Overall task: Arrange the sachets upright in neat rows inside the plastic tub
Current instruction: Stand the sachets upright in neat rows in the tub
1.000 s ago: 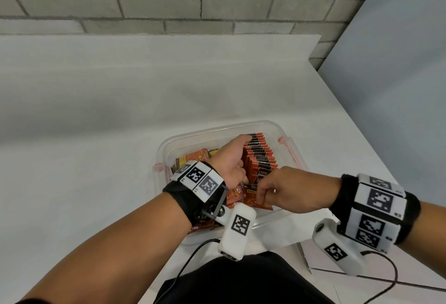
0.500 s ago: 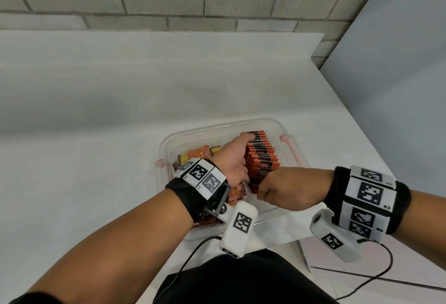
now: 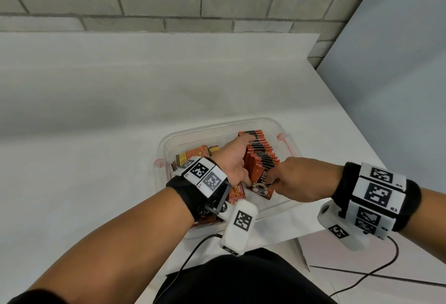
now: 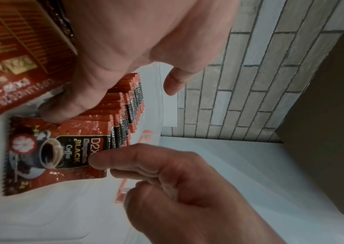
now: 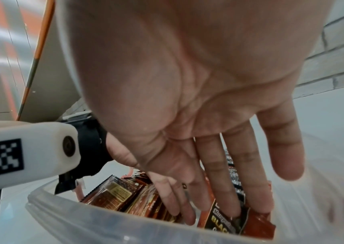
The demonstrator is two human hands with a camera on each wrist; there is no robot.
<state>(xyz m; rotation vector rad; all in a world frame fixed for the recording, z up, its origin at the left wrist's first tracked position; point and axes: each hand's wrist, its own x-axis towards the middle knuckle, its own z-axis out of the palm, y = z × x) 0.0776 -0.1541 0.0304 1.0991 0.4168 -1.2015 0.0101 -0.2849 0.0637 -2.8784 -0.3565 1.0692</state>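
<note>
A clear plastic tub [image 3: 217, 126] sits on the white table near me. Along its right side stands a row of red-orange sachets [image 3: 261, 153], upright and packed. My left hand [image 3: 233, 159] lies flat against the row's left side, index finger stretched over the tops and thumb [image 4: 62, 107] at the front sachet's edge. The front sachet [image 3: 261, 184] leans toward me, its coffee-cup face showing. My right hand [image 3: 296, 180] touches that front sachet [image 5: 227, 219] with straight fingertips. Several loose sachets [image 3: 193, 156] lie flat on the tub's left side.
The tub has orange clips [image 3: 287, 144] on its sides. The white table [image 3: 120, 115] runs back to a brick wall, and its right edge falls off beside a grey panel [image 3: 398, 74]. A black cable [image 3: 193, 253] hangs below the near edge.
The front sachet has tipped toward me and shows more of its printed face. My right hand stays at the row's front; my left hand stays along the row.
</note>
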